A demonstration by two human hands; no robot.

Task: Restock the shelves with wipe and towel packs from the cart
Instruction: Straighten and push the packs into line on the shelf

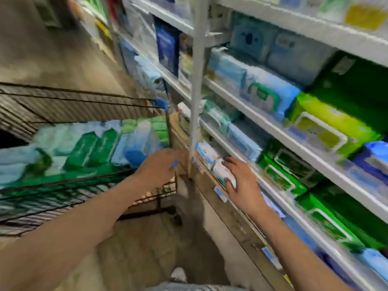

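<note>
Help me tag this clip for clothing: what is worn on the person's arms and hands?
Nothing that shows. The left hand and right hand have no gloves, and both forearms are bare, with no sleeves in view. Blur would hide small jewellery.

I have one view, the wide-angle head camera, looking steeply down and forward: cart [73, 106] close on the left, shelves [262, 120] close on the right, all blurred.

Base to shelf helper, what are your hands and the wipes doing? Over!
Right hand spread on white pack at low shelf edge. Left hand by cart corner, grip unclear in blur. Shelf post between the hands.
</note>
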